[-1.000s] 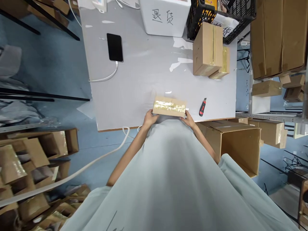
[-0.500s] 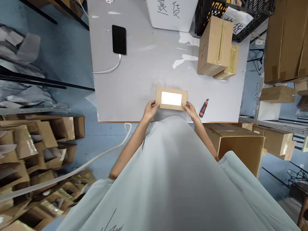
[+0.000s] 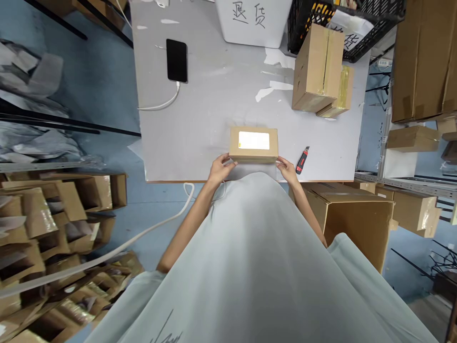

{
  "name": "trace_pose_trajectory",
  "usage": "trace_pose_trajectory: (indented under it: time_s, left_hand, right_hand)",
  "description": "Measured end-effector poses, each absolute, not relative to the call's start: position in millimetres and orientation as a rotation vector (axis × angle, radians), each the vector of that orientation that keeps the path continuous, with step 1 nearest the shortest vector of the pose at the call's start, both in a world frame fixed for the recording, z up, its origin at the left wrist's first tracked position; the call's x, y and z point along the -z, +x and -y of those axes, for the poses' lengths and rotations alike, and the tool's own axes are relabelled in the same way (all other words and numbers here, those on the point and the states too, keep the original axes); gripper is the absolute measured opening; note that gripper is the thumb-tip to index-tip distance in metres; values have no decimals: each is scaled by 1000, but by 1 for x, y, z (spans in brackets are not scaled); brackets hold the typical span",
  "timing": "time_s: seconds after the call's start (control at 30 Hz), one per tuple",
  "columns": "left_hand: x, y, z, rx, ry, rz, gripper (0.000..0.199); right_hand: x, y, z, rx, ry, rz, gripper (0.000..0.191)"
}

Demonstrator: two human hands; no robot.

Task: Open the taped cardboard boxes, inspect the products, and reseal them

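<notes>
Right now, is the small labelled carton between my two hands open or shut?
Shut on the visible sides: the small carton has a flat top with a white label, and no flap stands up. Its underside is hidden.

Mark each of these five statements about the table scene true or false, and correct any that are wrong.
1. The small cardboard box sits between the left hand and the right hand. True.
2. The white label faces down. False: the white label faces up.
3. The utility knife lies beside the left hand. False: the utility knife lies beside the right hand.
4. A white cable runs to the smartphone. True.
5. The white bin bears handwritten characters. True.
</notes>
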State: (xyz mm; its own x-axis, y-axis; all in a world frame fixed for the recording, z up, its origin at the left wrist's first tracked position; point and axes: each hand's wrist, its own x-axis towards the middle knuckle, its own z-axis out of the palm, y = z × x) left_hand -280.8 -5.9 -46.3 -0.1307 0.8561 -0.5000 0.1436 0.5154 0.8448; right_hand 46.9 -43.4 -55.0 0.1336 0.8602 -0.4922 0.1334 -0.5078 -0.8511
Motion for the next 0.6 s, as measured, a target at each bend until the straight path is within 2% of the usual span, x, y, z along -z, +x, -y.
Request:
trace_pose_trajectory:
  time_s: [0.1, 0.17, 0.4, 0.6]
  left_hand:
    - [34, -284, 3, -888, 933, -1604, 39]
    - [27, -286, -1, -940, 997, -1605, 35]
    - [30, -286, -6, -852, 1029, -1748, 35]
    - [51, -298, 2, -869, 888, -1741, 47]
  right_hand:
    - [40, 56, 33, -1323, -1717, 1044, 57]
    - [32, 59, 27, -1284, -1694, 1089, 57]
    - [36, 45, 22, -1349, -1757, 1100, 54]
    - [49, 41, 39, -1448, -1796, 936, 61]
